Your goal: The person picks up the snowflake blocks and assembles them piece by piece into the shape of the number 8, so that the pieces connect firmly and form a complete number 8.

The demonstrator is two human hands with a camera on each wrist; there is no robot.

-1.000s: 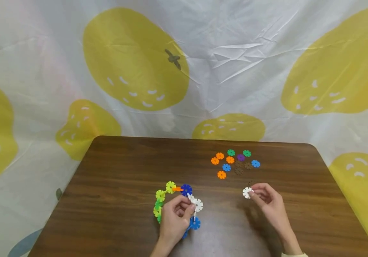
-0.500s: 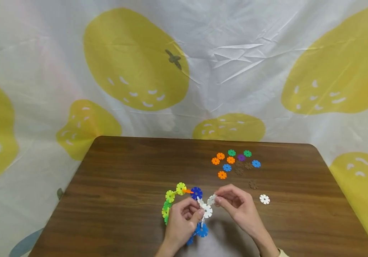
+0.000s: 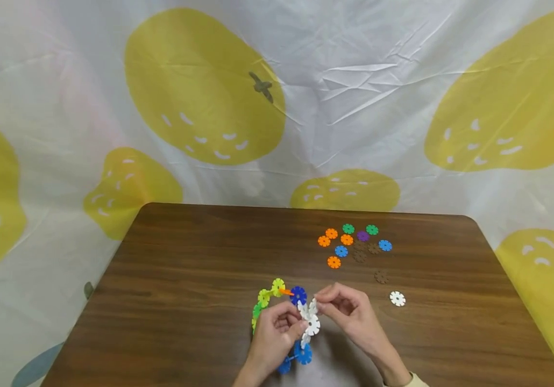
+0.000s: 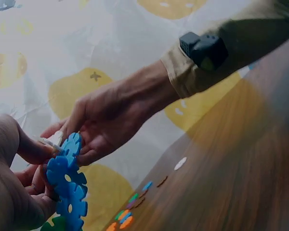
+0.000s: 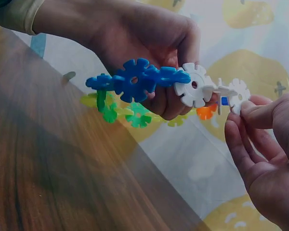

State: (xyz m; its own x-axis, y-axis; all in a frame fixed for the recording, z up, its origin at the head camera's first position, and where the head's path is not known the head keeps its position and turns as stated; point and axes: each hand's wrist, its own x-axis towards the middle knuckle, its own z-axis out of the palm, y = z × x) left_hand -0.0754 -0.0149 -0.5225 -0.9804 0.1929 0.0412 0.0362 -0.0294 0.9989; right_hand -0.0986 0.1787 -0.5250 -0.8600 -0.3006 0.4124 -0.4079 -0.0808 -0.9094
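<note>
White discs (image 3: 314,327), pinched, between left hand (image 3: 276,336) and right hand (image 3: 353,316)

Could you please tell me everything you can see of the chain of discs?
The chain is flat, notched discs with central holes, apparently plastic, slotted together at angles: yellow, green, orange, dark blue, white and lighter blue. It curves like a loop over the table, though the left hand hides part, so whether it closes is unclear. That hand grips it by the white stretch; the right hand pinches a white disc there, and I cannot tell whether it is joined.
</note>
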